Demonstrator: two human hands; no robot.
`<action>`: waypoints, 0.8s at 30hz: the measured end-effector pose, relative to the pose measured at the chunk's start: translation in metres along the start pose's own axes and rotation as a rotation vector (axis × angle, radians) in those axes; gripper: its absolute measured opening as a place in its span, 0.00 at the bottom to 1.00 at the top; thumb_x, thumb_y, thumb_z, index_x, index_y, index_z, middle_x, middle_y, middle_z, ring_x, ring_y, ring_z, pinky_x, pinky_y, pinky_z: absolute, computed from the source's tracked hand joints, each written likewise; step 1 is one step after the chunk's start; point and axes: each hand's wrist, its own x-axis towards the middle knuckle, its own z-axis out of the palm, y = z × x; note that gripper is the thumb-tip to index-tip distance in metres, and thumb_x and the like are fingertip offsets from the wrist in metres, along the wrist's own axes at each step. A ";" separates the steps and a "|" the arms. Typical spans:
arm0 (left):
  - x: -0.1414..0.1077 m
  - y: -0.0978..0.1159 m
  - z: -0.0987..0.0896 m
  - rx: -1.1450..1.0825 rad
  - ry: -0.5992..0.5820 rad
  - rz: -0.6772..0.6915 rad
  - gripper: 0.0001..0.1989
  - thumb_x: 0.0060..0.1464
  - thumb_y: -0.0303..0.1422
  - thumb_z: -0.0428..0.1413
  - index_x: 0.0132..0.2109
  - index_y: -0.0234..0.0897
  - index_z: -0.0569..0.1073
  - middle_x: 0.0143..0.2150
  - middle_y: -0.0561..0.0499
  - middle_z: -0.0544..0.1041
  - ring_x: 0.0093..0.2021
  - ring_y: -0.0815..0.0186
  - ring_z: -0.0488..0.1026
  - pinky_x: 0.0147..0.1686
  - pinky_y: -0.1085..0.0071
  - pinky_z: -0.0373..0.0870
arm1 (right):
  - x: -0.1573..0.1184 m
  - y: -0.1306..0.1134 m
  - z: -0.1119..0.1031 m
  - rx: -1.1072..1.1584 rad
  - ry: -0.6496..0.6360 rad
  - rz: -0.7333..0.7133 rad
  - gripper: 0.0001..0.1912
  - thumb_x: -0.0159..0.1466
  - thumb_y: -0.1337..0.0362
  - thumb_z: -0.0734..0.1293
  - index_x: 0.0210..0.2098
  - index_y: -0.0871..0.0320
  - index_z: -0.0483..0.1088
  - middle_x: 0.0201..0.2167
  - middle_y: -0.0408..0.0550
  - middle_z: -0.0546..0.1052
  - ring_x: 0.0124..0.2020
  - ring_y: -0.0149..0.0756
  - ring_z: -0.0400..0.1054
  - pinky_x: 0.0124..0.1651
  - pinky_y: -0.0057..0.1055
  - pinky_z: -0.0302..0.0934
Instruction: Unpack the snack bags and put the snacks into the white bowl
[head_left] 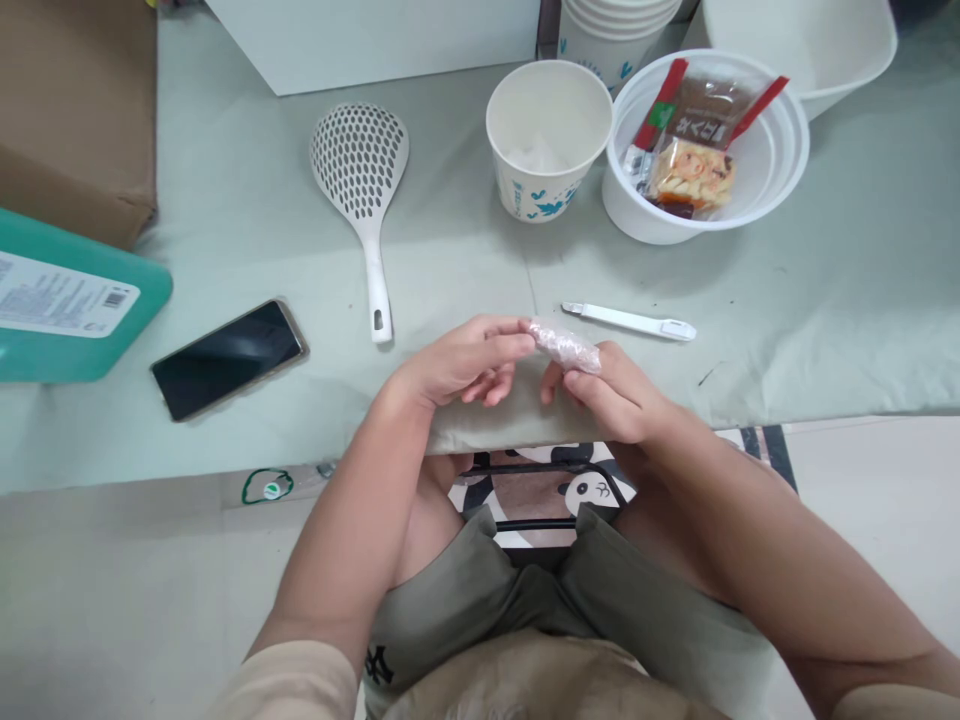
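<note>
Between my two hands, above the table's front edge, is a small pinkish roll in crinkled clear wrap (565, 346). My left hand (480, 360) pinches its left end between thumb and fingertips. The right end is held by the thumb and fingers of my right hand (607, 390). Just behind the roll lies a white cutter-like tool (630, 321). Farther back stands a paper cup (550, 140) with something whitish inside. A white bowl (705, 145) beside it holds wrapped food packets (694, 145). A white slotted skimmer (367, 190) lies to the left.
A phone (229, 360) and a green container (75, 300) are on the left, with a brown box (75, 120) behind. At the back are a white box (390, 40), stacked cups (619, 40) and a white tub (810, 50).
</note>
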 end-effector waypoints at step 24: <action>-0.009 0.005 -0.001 -0.034 -0.068 -0.035 0.25 0.50 0.52 0.70 0.29 0.33 0.78 0.13 0.57 0.68 0.10 0.81 0.55 0.10 0.83 0.50 | 0.004 0.000 0.000 -0.086 0.040 0.099 0.20 0.69 0.58 0.56 0.40 0.60 0.78 0.20 0.44 0.70 0.24 0.36 0.62 0.35 0.36 0.56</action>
